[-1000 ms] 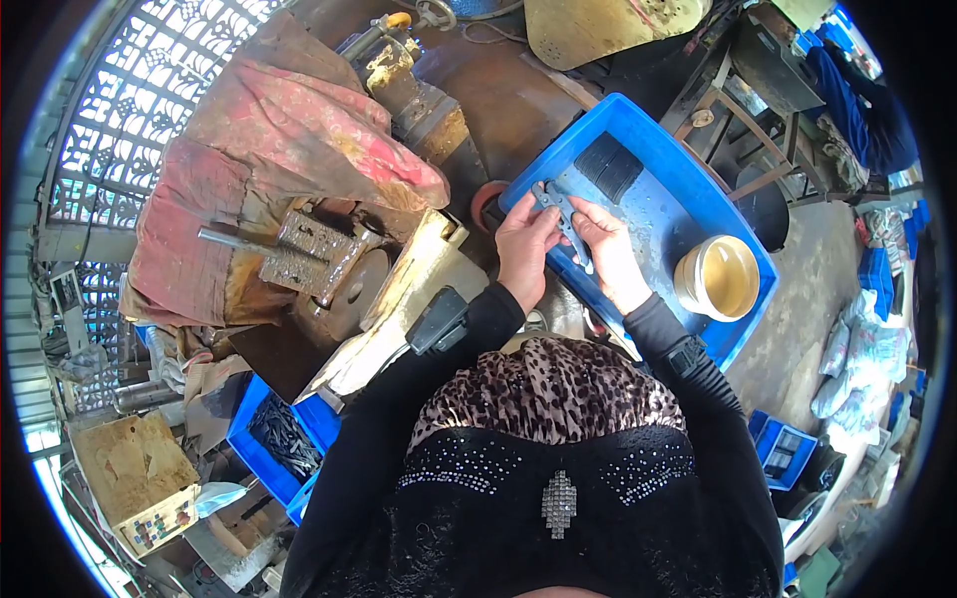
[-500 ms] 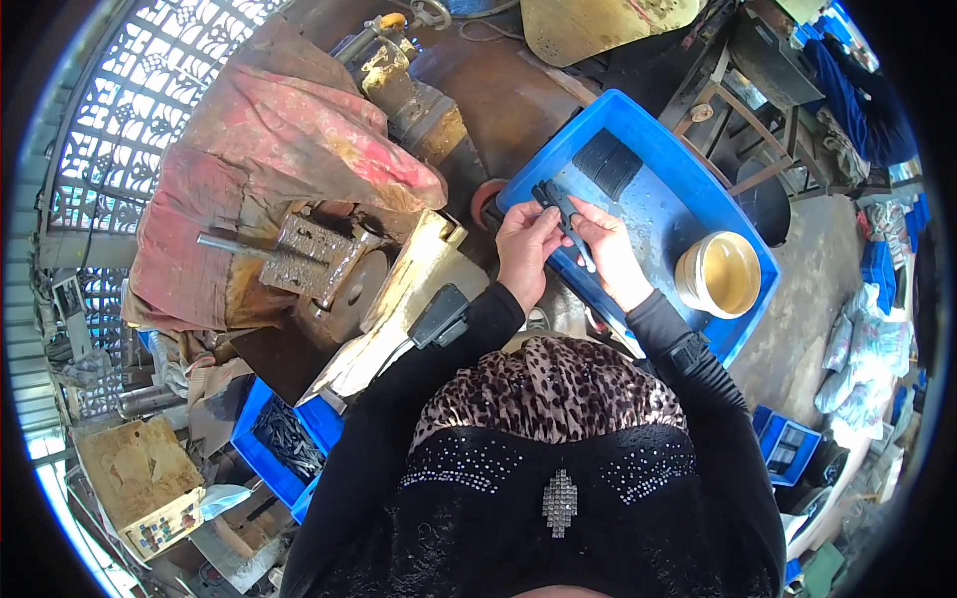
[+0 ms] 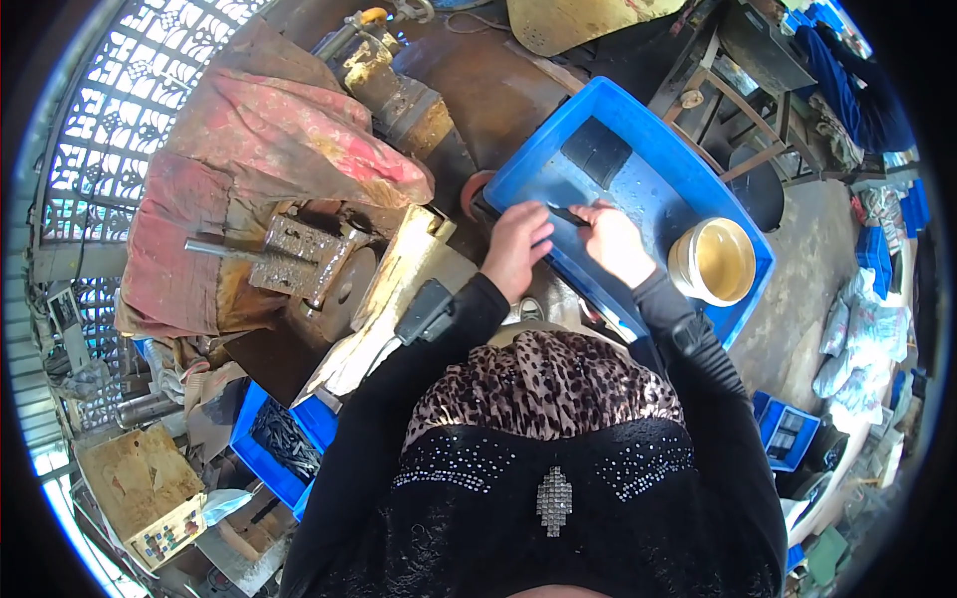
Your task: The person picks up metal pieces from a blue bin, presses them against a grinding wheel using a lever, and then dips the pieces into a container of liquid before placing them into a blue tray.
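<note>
Over the near left edge of a large blue plastic tub [image 3: 653,120], my left hand [image 3: 515,251] is held with its fingers apart and nothing visible in it. To its right, my right hand [image 3: 618,246] pinches a dark narrow strip [image 3: 568,214], smeared by motion, whose exact kind I cannot make out. Farther back in the tub lies a neat row of thin dark flat pieces [image 3: 596,152]. A round cream-coloured bucket [image 3: 712,262] with tan contents stands at the tub's right end.
Left of me is a grimy machine [image 3: 309,261] with a metal rod, partly under a stained red cloth [image 3: 269,130]. A pale wooden board [image 3: 384,299] runs beside it. A blue bin [image 3: 282,439] of dark metal pieces sits lower left. A wooden frame [image 3: 748,125] stands beyond the tub.
My left hand has come off the dark piece both hands held and opened. My right hand keeps a dark strip. The light-tipped end no longer shows. The view has shifted slightly.
</note>
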Available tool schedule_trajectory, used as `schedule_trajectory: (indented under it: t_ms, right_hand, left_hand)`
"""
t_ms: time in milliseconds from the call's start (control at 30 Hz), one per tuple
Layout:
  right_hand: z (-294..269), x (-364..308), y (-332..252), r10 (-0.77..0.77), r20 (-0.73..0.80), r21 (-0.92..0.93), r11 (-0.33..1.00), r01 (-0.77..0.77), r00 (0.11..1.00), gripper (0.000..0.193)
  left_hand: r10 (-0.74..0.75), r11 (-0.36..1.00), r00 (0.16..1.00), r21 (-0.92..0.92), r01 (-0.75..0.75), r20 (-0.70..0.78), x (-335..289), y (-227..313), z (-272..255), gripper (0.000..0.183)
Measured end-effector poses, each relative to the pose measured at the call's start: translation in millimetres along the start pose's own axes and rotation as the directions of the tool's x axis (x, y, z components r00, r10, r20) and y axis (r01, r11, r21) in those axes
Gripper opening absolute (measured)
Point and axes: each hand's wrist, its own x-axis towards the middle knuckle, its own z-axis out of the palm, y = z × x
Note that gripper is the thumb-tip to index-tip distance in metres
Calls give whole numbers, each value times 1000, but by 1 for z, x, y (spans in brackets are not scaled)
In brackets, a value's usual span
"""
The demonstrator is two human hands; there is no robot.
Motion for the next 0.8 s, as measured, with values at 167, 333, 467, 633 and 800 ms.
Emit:
schedule_trajectory:
  t_ms: [167,333,467,633,800]
  right_hand:
    - [15,-4,72,470,354,-600,777,-189,809,24]
    - [39,-8,103,551,393,-670,720,-181,736,19]
    - [39,-8,108,539,386,-659,729,-184,749,16]
    - [22,-28,118,295,372,-543,838,-52,880,22]
    - [-14,-22,45,7,-35,-51,999,-8,999,35]
  left_hand:
    - [39,999,997,2,-39,61,-3,19,-18,24]
    - [53,998,998,-20,-52,38,-6,18,-30,21]
    - [38,999,998,-5,-38,43,-4,17,-36,21]
    - [-116,990,971,106,95,208,0,9,-18,21]
    - [-117,984,857,-60,170,501,15,-22,5,22]
